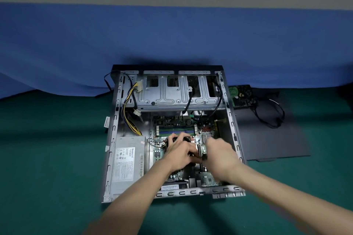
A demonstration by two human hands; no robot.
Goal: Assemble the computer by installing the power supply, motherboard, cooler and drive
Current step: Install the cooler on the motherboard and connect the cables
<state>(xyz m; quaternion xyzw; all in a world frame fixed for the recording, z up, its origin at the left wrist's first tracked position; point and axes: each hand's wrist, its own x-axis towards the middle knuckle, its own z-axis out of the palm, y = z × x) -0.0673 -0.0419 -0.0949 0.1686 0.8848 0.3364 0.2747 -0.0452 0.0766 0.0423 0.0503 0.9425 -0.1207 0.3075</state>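
An open grey computer case (112,139) lies flat on the green table. The silver power supply (128,164) sits in its near left corner. The green motherboard (172,125) lies in the case's middle. My left hand (179,150) grips the dark cooler (186,139) on the motherboard, fingers curled over its top. My right hand (219,152) is just right of it, blurred, holding a small dark object at the cooler's right edge; what it is I cannot tell. The drive (241,97) lies outside the case, at the back right.
A dark side panel (271,139) lies flat right of the case, with a black cable (271,114) looped on it. Yellow and black power wires (129,112) run along the case's left side. An empty metal drive cage (172,93) spans the case's far end. Blue cloth hangs behind.
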